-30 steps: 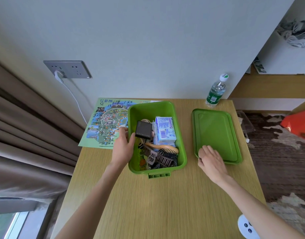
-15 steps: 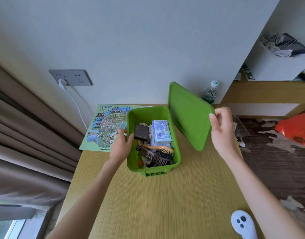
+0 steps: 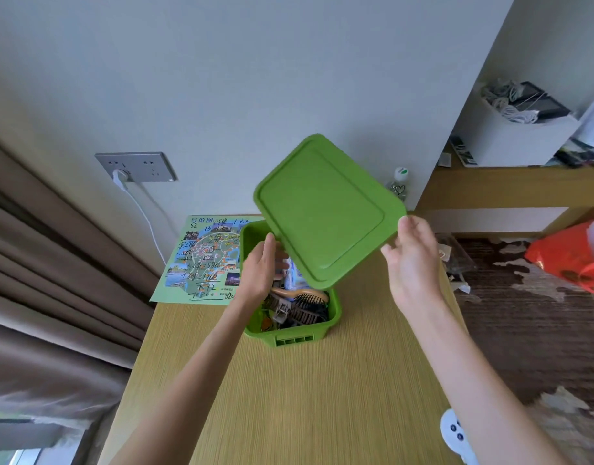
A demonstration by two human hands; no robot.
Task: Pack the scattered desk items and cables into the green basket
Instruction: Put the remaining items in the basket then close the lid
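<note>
The green basket (image 3: 290, 339) stands on the wooden desk (image 3: 305, 404). Inside it lie a wooden hairbrush (image 3: 300, 293), a brown hair clip (image 3: 281, 310), a blue-white pack (image 3: 294, 280) and dark items. The green lid (image 3: 322, 213) hangs tilted above the basket and hides its far half. My right hand (image 3: 411, 263) pinches the lid's right corner, thumb on top. Over the basket's left rim my left hand (image 3: 262, 270) is raised, its fairly straight fingers touching the lid's lower left edge.
A printed map sheet (image 3: 205, 260) lies left of the basket by the wall. A water bottle (image 3: 399, 186) stands behind the lid. A white controller (image 3: 455, 434) sits at the desk's right front edge. Curtains hang at left; a red bag (image 3: 571, 260) lies on the floor.
My right hand has swung the lid from upright beside the basket to over it. My left hand has left the basket's side and risen to the lid's edge.
</note>
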